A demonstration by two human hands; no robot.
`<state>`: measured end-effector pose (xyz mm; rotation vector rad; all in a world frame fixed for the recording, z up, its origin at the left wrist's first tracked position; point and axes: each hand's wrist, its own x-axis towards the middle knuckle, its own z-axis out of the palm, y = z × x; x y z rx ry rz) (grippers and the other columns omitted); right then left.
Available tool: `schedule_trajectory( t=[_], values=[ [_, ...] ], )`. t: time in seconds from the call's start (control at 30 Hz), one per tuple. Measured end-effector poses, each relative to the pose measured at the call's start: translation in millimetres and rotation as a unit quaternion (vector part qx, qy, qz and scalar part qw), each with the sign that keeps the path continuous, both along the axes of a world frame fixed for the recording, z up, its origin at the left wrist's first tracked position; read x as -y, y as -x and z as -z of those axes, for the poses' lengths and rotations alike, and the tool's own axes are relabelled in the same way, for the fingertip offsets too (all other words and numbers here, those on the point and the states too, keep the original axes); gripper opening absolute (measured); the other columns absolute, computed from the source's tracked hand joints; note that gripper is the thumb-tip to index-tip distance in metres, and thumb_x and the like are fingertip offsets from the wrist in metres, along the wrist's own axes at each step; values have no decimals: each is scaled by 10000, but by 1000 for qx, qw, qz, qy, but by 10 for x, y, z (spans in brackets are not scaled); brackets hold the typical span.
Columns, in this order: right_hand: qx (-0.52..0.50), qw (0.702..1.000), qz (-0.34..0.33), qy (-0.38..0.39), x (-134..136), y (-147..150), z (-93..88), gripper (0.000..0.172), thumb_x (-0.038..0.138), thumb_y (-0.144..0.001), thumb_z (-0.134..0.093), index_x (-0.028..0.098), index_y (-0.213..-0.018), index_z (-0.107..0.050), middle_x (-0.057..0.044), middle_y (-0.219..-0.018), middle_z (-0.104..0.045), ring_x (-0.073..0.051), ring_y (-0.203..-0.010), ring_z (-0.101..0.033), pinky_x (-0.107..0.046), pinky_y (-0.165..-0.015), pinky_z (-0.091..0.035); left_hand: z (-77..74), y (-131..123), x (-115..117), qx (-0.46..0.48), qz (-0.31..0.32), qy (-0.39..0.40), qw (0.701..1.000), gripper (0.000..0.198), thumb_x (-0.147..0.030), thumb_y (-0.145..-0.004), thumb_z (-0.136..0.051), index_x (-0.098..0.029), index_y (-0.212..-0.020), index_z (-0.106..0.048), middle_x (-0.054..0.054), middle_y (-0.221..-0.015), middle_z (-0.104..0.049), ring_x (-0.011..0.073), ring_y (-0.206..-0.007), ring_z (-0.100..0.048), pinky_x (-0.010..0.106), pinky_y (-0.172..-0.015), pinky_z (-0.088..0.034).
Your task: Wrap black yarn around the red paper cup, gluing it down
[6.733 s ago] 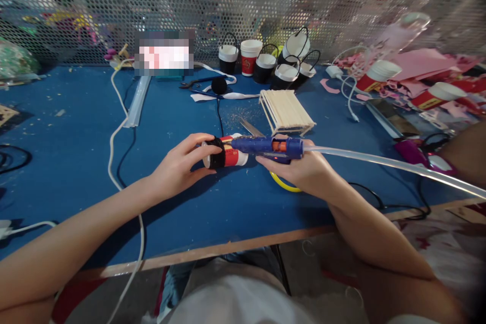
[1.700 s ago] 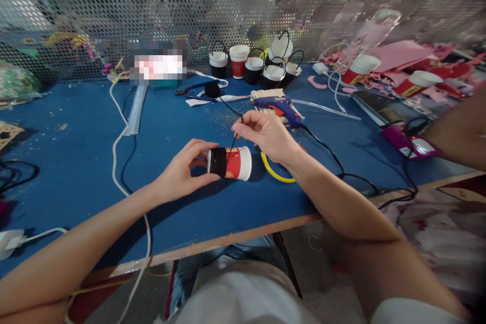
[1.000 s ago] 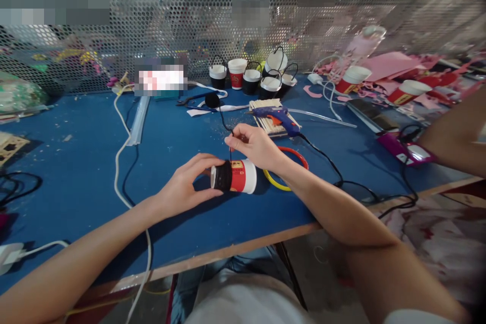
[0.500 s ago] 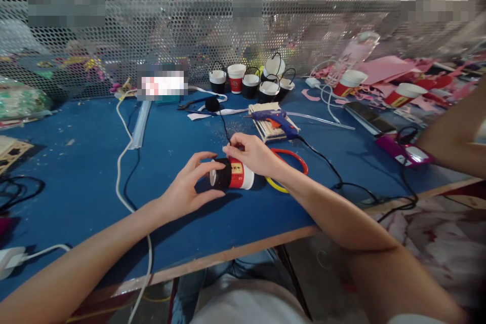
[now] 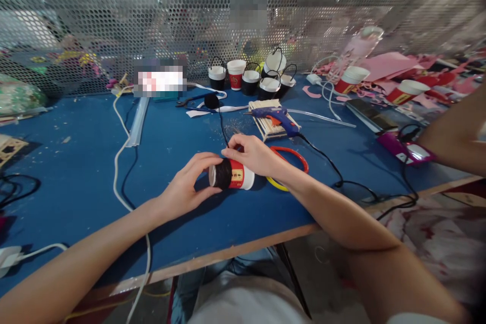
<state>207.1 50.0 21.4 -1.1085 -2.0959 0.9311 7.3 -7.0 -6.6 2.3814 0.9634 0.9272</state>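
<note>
Left hand point(image 5: 190, 182) clasps the paper cup point(image 5: 238, 178) by its base, probably light and crushable; right hand point(image 5: 254, 154) pinches black cord point(image 5: 222, 126) alongside.

1. Left hand point(image 5: 186, 187) lies palm inward, fingers and thumb curled in a grasp, forearm reaching in from lower left
2. Right hand point(image 5: 252, 154) arches palm down, fingertips pinched together, forearm angling in from lower right

Glue gun point(image 5: 276, 115) atop wooden sticks point(image 5: 270, 129)
</note>
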Motion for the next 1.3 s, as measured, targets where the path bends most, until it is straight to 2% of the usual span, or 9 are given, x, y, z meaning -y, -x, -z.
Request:
schedule_trajectory(
  t=[0.3,0.47,0.63,0.77,0.87,1.0,1.13,1.23,1.3],
  values=[
    [7,1000,-12,8,-6,-33,-3,258,404,-785,-553,178,-669,-506,18,-665,-536,-103,-623,-466,-261,-607,-350,3,3,7,-13,1,-20,1000,446,-255,-796,-629,-199,-1197,-439,127,-1221,-468,232,-1156,-477,418,-955,-449],
    [-51,998,-32,16,-43,-54,31,280,429,-762,-582,177,-667,-505,26,-653,-517,-93,-611,-433,-251,-596,-352,1,6,5,-35,4,-39,999,416,-271,-804,-617,-208,-1176,-442,119,-1177,-492,231,-1118,-504,420,-923,-463],
    [-111,990,-76,46,-47,-16,-17,258,405,-759,-594,178,-679,-503,36,-647,-477,-81,-603,-405,-238,-580,-354,-31,4,14,-47,43,-37,997,428,-242,-819,-599,-212,-1208,-423,122,-1214,-486,225,-1147,-495,403,-954,-451],
    [-81,989,-108,62,-58,43,-70,220,362,-750,-605,168,-678,-529,34,-629,-504,-80,-597,-424,-232,-569,-358,-69,-15,27,-83,55,-31,995,533,-233,-833,-572,-229,-1315,-343,126,-1249,-449,238,-1181,-464,403,-977,-444],
    [-40,992,-107,56,-86,57,-50,237,367,-753,-603,166,-650,-533,38,-587,-505,-75,-564,-428,-226,-545,-349,-92,-28,34,-101,50,-11,994,554,-254,-821,-584,-226,-1318,-340,126,-1249,-437,252,-1187,-454,413,-991,-437],
    [51,998,-34,24,-81,-19,-74,268,400,-793,-559,167,-659,-564,28,-532,-540,-69,-467,-462,-230,-500,-344,-108,-18,25,-100,37,25,994,510,-270,-810,-591,-210,-1272,-384,128,-1230,-435,246,-1156,-474,405,-971,-456],
    [84,994,66,1,-44,-266,-330,343,427,-852,-461,164,-652,-554,8,-496,-553,-67,-367,-435,-236,-430,-329,-90,29,-21,-77,13,34,996,509,-254,-796,-605,-211,-1259,-399,121,-1218,-476,244,-1114,-510,413,-930,-481],
    [34,980,169,-99,-125,-545,-539,255,345,-861,-446,161,-752,-585,-1,-542,-563,-78,-415,-465,-237,-462,-363,-50,64,-61,-55,-11,51,997,522,-226,-788,-607,-222,-1263,-390,99,-1212,-496,240,-1105,-520,431,-911,-493],
    [47,956,232,-173,-242,-733,-595,196,256,-850,-430,159,-876,-599,-27,-665,-611,-110,-547,-541,-253,-550,-408,-23,74,-80,-37,-23,72,996,485,-193,-800,-582,-233,-1250,-408,98,-1227,-464,213,-1043,-549,383,-834,-539]
  ],
)
